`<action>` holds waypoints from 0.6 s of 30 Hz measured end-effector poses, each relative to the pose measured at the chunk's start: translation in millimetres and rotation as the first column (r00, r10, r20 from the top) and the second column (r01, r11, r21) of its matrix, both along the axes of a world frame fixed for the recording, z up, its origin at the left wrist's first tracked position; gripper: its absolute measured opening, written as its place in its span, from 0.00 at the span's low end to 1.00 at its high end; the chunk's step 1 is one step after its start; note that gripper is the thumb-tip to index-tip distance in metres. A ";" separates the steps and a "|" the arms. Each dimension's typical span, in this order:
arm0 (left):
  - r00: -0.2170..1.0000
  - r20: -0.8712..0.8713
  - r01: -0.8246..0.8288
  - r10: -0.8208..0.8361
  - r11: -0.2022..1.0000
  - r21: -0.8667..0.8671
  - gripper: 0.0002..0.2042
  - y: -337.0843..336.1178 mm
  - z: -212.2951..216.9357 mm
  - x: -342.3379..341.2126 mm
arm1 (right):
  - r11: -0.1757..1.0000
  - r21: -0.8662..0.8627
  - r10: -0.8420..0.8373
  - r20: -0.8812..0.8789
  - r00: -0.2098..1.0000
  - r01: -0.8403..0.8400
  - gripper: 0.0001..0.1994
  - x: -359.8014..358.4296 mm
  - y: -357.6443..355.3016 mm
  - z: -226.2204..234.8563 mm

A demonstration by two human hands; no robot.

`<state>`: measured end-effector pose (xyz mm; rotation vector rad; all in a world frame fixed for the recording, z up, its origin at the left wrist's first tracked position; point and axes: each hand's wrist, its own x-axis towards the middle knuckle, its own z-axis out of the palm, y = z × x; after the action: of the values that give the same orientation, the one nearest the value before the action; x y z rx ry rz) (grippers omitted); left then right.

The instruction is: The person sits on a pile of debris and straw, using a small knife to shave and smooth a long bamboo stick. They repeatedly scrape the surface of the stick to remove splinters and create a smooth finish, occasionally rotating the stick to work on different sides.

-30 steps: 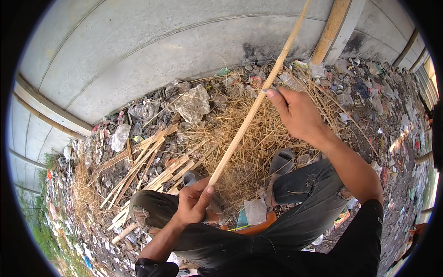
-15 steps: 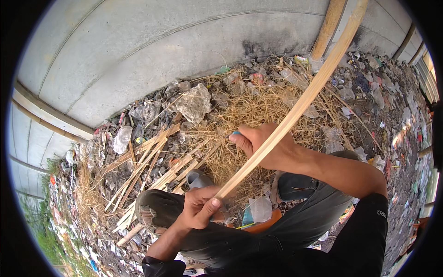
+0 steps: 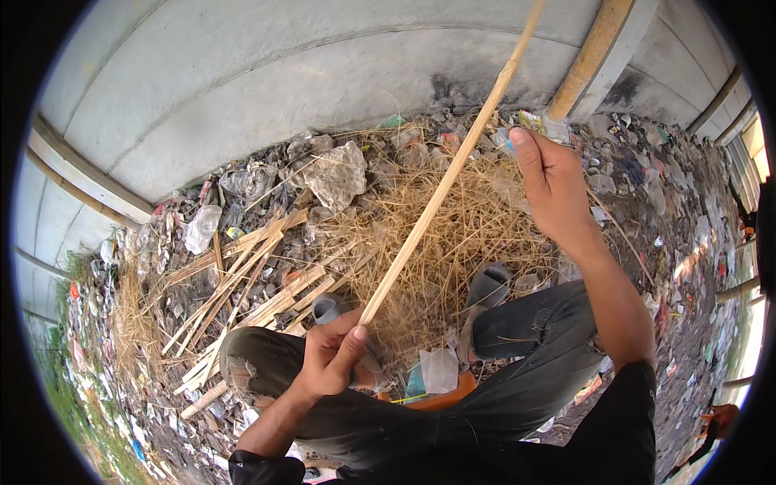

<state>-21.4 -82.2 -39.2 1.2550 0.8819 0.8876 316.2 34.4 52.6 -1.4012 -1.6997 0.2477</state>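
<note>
A long pale bamboo strip [image 3: 440, 190] slants from my lap up past the top edge. My left hand [image 3: 333, 360] is shut on its lower end, just above my left knee. My right hand [image 3: 554, 182] is raised to the right of the strip and apart from it. Its fingers are stretched upward and I see nothing in them. Under the strip lies a heap of dry, straw-like shavings [image 3: 461, 242]. I am squatting in dark trousers, and my grey sandals [image 3: 487, 284] stand in the shavings.
Several split bamboo slats [image 3: 242, 279] lie on the ground to my left. Crumpled plastic bags [image 3: 338, 174] and litter line the foot of a grey concrete wall [image 3: 267, 89]. A wooden post [image 3: 588, 58] leans at the upper right. An orange thing [image 3: 440, 394] shows between my legs.
My right hand slid down the strip, then let go and rose to the upper right. The strip now stands steeper. My left hand kept hold of the lower end.
</note>
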 end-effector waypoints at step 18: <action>0.999 0.049 0.022 -0.021 0.999 -0.028 0.21 9.5 -2.4 17.9 | 0.989 -0.107 0.120 0.193 0.974 -0.100 0.28 -20.3 -13.9 -23.8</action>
<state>-3.5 -72.7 -41.6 1.2116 0.8383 0.8820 295.8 20.5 28.7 -1.4436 -1.9566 0.2615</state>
